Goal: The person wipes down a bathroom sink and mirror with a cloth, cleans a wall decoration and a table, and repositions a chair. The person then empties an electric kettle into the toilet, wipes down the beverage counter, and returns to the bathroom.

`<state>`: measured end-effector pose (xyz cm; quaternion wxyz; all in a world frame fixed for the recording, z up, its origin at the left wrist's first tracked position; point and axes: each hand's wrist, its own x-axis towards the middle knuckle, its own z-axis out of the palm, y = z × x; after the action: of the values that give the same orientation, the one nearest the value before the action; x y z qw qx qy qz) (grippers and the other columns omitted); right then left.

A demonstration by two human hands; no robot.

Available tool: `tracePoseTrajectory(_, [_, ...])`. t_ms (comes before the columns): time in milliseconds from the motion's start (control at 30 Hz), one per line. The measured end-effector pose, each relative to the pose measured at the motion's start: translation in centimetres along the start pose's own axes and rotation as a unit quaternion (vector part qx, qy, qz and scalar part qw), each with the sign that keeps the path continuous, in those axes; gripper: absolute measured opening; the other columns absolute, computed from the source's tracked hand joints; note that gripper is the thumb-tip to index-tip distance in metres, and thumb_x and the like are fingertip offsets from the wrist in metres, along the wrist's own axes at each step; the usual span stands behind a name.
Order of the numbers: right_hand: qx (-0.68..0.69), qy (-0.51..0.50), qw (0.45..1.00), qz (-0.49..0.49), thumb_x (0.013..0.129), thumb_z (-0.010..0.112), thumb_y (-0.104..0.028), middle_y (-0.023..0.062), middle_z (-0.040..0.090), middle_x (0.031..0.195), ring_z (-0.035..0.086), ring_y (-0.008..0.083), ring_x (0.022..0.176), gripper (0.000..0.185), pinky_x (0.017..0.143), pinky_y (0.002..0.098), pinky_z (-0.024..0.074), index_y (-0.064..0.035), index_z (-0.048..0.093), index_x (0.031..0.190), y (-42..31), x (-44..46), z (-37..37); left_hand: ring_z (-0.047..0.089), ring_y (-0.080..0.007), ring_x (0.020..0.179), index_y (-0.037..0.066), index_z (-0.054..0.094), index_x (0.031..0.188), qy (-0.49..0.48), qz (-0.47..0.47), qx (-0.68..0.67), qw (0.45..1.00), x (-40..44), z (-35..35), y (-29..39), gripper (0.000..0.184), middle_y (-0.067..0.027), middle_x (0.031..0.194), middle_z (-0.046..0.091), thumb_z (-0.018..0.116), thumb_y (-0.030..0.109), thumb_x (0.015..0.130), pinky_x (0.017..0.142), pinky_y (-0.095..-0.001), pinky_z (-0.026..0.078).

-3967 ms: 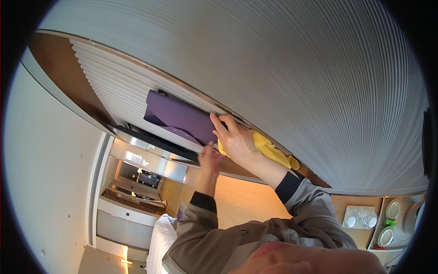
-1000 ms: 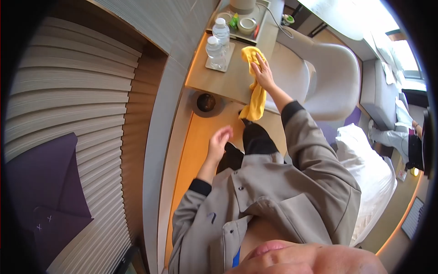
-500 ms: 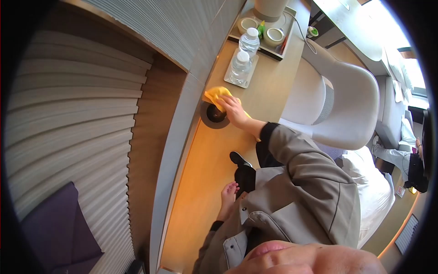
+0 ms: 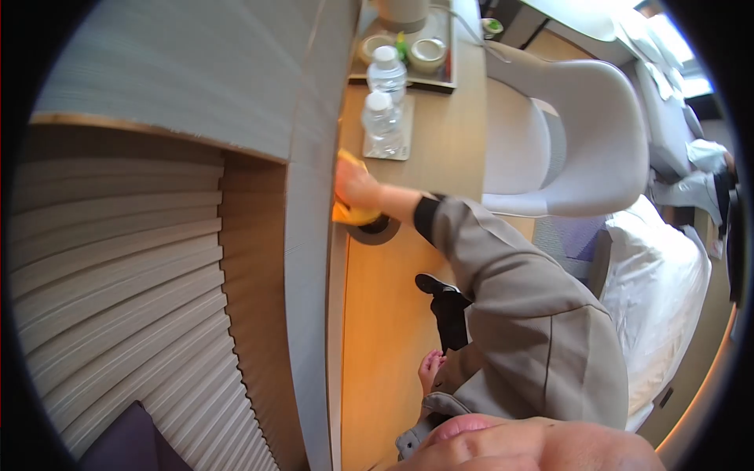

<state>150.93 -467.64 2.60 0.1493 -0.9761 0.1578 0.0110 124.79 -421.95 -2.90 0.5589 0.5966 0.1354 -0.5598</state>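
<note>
My right hand (image 4: pixel 363 190) presses a yellow cloth (image 4: pixel 350 213) against the wooden desk top, along its edge by the grey wall panel. Partly under the hand and cloth is a round grey-brown object (image 4: pixel 381 232) with a dark middle; I cannot tell what it is. Just beyond, two clear plastic bottles with white caps, a nearer bottle (image 4: pixel 382 125) and a farther bottle (image 4: pixel 387 74), stand on a small pale tray (image 4: pixel 404 138). Low beside my body, my left hand (image 4: pixel 430 369) hangs with loosely bent fingers and nothing visible in it.
At the desk's far end, a dark-edged tray (image 4: pixel 449 71) holds bowls, including a pale bowl (image 4: pixel 428 54). A light grey chair (image 4: pixel 605 133) stands to the right. Behind it lies a bed with white bedding (image 4: pixel 656 290). Another person (image 4: pixel 703 192) is at the far right.
My right hand has moved left with the yellow cloth, to the desk's edge by the wall panel. The view has shifted, and my left hand is lower in it.
</note>
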Motion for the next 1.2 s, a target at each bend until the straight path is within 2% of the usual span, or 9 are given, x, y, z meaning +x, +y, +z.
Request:
tracePoseTrajectory(33, [0.122, 0.171, 0.973, -0.095, 0.077, 0.050, -0.018, 0.0093, 0.050, 0.118, 0.044, 0.0250, 0.112, 0.032, 0.098, 0.0364, 0.0309, -0.0086, 0.054, 0.108, 0.9, -3.0, 2.6, 0.058, -0.0160, 0.088, -0.002, 0.051, 0.109, 0.013, -0.003, 0.043, 0.999, -0.4, 1.0, 2.7, 0.023, -0.0110, 0.102, 0.057, 0.047, 0.010, 0.089, 0.078, -0.0266, 0.047])
tracePoseTrajectory(100, [0.131, 0.145, 0.973, -0.123, 0.077, 0.047, -0.007, 0.0073, 0.044, 0.127, 0.038, 0.0226, 0.119, 0.040, 0.102, 0.0355, 0.0273, -0.0114, 0.051, 0.116, 2.5, -9.8, 1.6, 0.058, -0.0156, 0.086, -0.002, 0.052, 0.107, 0.004, -0.016, 0.071, 0.997, -0.1, 2.3, 6.5, 0.023, -0.0102, 0.101, 0.057, 0.047, 0.009, 0.089, 0.077, -0.0270, 0.047])
tracePoseTrajectory(400, [0.074, 0.177, 0.970, 0.147, 0.068, 0.051, -0.001, 0.0088, 0.054, 0.106, 0.047, 0.0266, 0.101, 0.047, 0.086, 0.0383, 0.0384, -0.0138, 0.053, 0.113, 14.1, -23.8, -2.4, 0.056, -0.0132, 0.081, -0.002, 0.051, 0.106, 0.033, 0.033, 0.114, 0.992, 0.8, 8.0, 11.4, 0.022, -0.0079, 0.096, 0.057, 0.047, 0.009, 0.088, 0.075, -0.0247, 0.046])
tracePoseTrajectory(600, [0.195, 0.431, 0.852, 0.224, 0.079, 0.047, -0.001, 0.0138, 0.054, 0.106, 0.046, 0.0336, 0.102, 0.034, 0.086, 0.0381, 0.0393, -0.0092, 0.052, 0.111, 23.1, -20.3, -8.6, 0.056, -0.0133, 0.082, -0.001, 0.052, 0.105, 0.035, 0.160, 0.116, 0.980, 1.7, 18.7, 13.0, 0.020, -0.0077, 0.096, 0.058, 0.047, 0.009, 0.088, 0.075, -0.0242, 0.046])
tracePoseTrajectory(800, [-0.018, 0.201, 0.959, 0.200, 0.078, 0.052, -0.014, 0.0057, 0.044, 0.127, 0.040, 0.0242, 0.118, 0.038, 0.092, 0.0388, 0.0358, -0.0147, 0.050, 0.116, 35.2, -10.0, -7.8, 0.057, -0.0145, 0.082, -0.001, 0.053, 0.106, 0.113, 0.149, 0.088, 0.978, 0.2, 28.0, 4.1, 0.021, -0.0092, 0.097, 0.059, 0.047, 0.009, 0.089, 0.076, -0.0247, 0.046])
tracePoseTrajectory(867, [0.128, 0.112, 0.965, 0.198, 0.076, 0.050, -0.009, 0.0036, 0.046, 0.125, 0.041, 0.0235, 0.116, 0.038, 0.093, 0.0384, 0.0351, -0.0143, 0.052, 0.113, 32.5, -12.0, -6.0, 0.058, -0.0150, 0.083, 0.000, 0.052, 0.108, 0.143, 0.089, 0.033, 0.985, -0.6, 30.0, -1.1, 0.022, -0.0094, 0.098, 0.059, 0.047, 0.009, 0.088, 0.076, -0.0250, 0.046])
tracePoseTrajectory(933, [0.065, 0.252, 0.959, -0.113, 0.075, 0.048, -0.005, 0.0040, 0.052, 0.116, 0.045, 0.0249, 0.109, 0.034, 0.091, 0.0377, 0.0366, -0.0133, 0.056, 0.107, 31.5, -15.6, -1.2, 0.058, -0.0150, 0.084, 0.000, 0.052, 0.108, 0.140, 0.045, 0.025, 0.989, -0.5, 34.0, -3.1, 0.022, -0.0095, 0.099, 0.059, 0.048, 0.009, 0.088, 0.077, -0.0250, 0.046])
tracePoseTrajectory(1100, [0.041, 0.155, 0.987, 0.009, 0.073, 0.049, -0.007, 0.0055, 0.058, 0.102, 0.049, 0.0263, 0.097, 0.028, 0.085, 0.0368, 0.0396, -0.0126, 0.060, 0.099, 37.6, -11.5, -6.7, 0.056, -0.0142, 0.086, -0.001, 0.052, 0.107, 0.146, 0.071, 0.036, 0.986, -2.3, 42.8, -2.7, 0.021, -0.0088, 0.098, 0.057, 0.049, 0.007, 0.087, 0.079, -0.0257, 0.046])
tracePoseTrajectory(1200, [0.094, 0.279, 0.955, 0.039, 0.072, 0.051, -0.008, 0.0071, 0.059, 0.096, 0.050, 0.0272, 0.093, 0.023, 0.081, 0.0360, 0.0413, -0.0115, 0.059, 0.093, 40.0, -8.8, -8.0, 0.056, -0.0138, 0.085, -0.002, 0.053, 0.102, 0.179, 0.127, 0.069, 0.973, -3.4, 44.2, -3.0, 0.018, -0.0082, 0.094, 0.058, 0.048, 0.007, 0.087, 0.078, -0.0259, 0.046])
